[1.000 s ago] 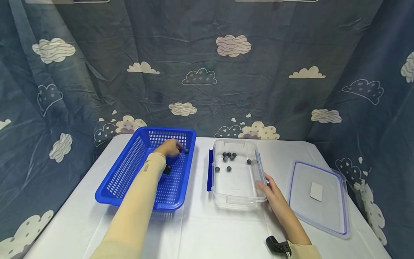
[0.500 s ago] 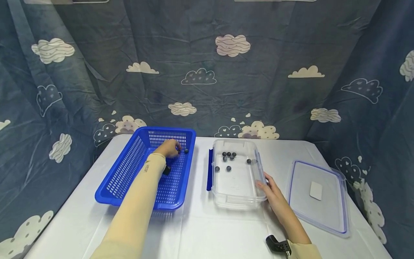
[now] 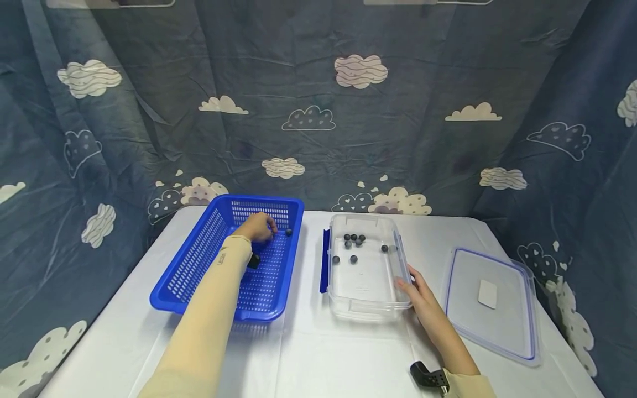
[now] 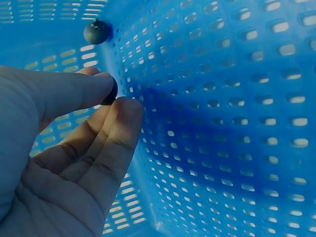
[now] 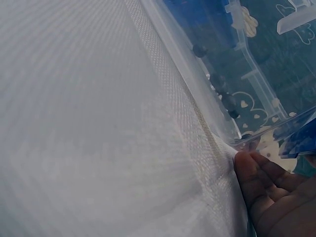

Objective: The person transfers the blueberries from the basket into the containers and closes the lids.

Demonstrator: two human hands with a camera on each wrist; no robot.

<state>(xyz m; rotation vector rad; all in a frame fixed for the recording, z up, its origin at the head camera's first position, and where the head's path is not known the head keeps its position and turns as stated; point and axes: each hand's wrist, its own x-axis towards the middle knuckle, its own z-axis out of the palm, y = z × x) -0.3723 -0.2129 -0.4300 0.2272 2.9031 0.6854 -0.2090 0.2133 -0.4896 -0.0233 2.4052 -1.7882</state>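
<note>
My left hand (image 3: 257, 226) is down inside the blue plastic basket (image 3: 169, 293), near its far right side. In the left wrist view, thumb and fingers pinch a dark blueberry (image 4: 111, 93), mostly covered by the fingertips. Another blueberry (image 4: 97, 32) with its crown showing lies farther along the basket, beside the wall. My right hand (image 3: 422, 301) holds the right side of the clear plastic container (image 3: 365, 304), its thumb at the rim. Several blueberries (image 3: 354, 259) lie spread in that container, mostly toward its far end.
A clear lid (image 3: 460, 318) with a blue seal and a white label (image 3: 487, 293) lies right of the container. A blue clip flap (image 3: 324, 265) hangs open on the container's left side. White cloth covers the table (image 3: 338, 365); a dark cloud-print curtain (image 3: 308, 149) stands behind.
My left hand has drawn slightly left from the blueberry by the basket's right wall. My right hand and the container stay put; the head view has shifted a little.
</note>
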